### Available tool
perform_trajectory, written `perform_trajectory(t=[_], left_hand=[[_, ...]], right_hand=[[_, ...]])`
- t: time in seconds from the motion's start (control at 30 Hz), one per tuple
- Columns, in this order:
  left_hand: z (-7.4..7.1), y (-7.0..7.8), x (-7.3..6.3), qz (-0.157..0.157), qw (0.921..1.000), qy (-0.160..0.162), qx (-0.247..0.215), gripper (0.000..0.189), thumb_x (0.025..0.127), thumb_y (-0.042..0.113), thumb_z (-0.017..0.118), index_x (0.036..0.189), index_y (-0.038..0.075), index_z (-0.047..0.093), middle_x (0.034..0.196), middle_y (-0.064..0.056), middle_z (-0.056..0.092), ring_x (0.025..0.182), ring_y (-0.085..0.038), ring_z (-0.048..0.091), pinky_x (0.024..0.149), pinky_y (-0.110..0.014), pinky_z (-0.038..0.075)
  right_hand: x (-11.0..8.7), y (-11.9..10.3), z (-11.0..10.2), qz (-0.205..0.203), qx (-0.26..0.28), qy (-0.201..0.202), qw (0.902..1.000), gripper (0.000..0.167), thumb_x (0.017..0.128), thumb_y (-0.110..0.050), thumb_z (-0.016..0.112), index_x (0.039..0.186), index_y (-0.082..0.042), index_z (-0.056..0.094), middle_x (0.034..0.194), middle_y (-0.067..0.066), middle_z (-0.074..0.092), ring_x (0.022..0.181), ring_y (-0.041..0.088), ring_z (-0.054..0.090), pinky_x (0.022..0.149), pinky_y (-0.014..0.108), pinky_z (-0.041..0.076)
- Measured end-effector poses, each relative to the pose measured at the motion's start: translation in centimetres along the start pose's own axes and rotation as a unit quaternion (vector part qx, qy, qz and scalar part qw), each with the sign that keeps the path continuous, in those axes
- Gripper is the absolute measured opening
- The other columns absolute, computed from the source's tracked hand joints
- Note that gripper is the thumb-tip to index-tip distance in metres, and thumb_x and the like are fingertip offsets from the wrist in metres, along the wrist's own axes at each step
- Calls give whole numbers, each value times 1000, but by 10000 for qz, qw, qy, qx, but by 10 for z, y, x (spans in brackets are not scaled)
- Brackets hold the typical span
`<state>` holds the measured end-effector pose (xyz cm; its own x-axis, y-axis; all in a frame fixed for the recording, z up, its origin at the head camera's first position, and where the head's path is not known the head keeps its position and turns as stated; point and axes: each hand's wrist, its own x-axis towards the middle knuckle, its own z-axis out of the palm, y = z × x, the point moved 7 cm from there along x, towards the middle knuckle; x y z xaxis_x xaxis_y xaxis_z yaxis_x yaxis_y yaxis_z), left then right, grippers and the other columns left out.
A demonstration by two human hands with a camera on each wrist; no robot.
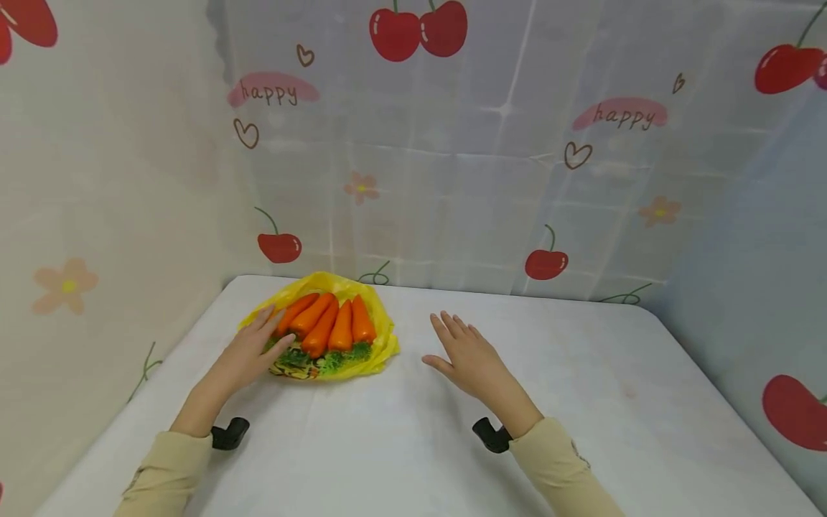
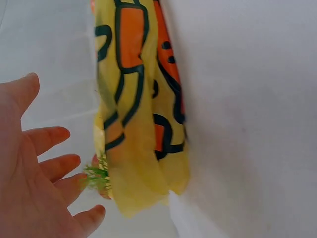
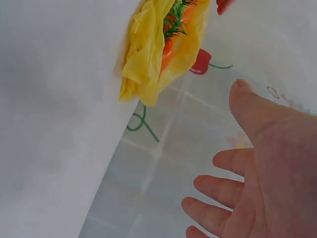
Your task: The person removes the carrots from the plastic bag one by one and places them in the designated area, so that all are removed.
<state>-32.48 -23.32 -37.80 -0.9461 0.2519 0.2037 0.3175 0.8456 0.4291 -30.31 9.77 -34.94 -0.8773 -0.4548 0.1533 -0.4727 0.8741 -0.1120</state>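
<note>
Several orange carrots [image 1: 321, 332] with green leafy tops [image 1: 352, 357] lie side by side on a spread yellow plastic bag [image 1: 385, 345], left of the table's middle. My left hand [image 1: 250, 350] is over the bag's left edge with its fingers extended, and overlaps the leftmost carrot in the head view. In the left wrist view the bag's printed side [image 2: 141, 99] shows black lines and orange patches, with the fingers apart from it. My right hand [image 1: 474, 364], fingers straight and holding nothing, hovers over the table to the right of the bag.
A white table [image 1: 581, 373] carries the bag. Behind it hangs a curtain [image 1: 452, 201] printed with cherries, hearts and flowers, which also runs along the left and right sides. Black straps with mounts [image 1: 230, 434] sit at both wrists, by the beige sleeves [image 1: 169, 467].
</note>
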Motion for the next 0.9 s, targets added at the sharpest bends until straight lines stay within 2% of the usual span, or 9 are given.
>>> perform_trajectory(t=[0.27,0.53,0.73,0.9], left_hand=[[2,-26,4,-314,9991,212,-188,68,97,36,50,144,-6,27,149,-31,10,134,-48,6,99,-67,13],[5,-45,4,-661,9952,223,-682,68,97,35,50,143,-8,24,147,-34,7,130,-54,14,98,-67,17],[4,-52,3,-841,9929,250,-804,67,97,33,51,142,-9,26,145,-37,10,129,-55,14,98,-67,17],[5,-56,4,-952,9914,255,-860,66,96,32,52,141,-11,28,144,-38,12,128,-55,15,99,-66,17]], right_hand=[[21,-25,11,-158,327,-79,9993,73,93,-48,51,148,-6,26,147,17,30,134,32,29,105,46,26],[43,-47,26,-259,577,-183,9978,70,94,-46,51,147,-7,29,145,15,36,129,30,37,101,43,35],[67,-65,33,-412,1436,295,9883,55,97,-38,49,140,-5,42,136,11,48,122,27,47,98,40,39],[84,-72,48,-68,2166,310,9758,48,98,-32,50,136,-3,46,134,11,50,123,25,45,101,37,36]])
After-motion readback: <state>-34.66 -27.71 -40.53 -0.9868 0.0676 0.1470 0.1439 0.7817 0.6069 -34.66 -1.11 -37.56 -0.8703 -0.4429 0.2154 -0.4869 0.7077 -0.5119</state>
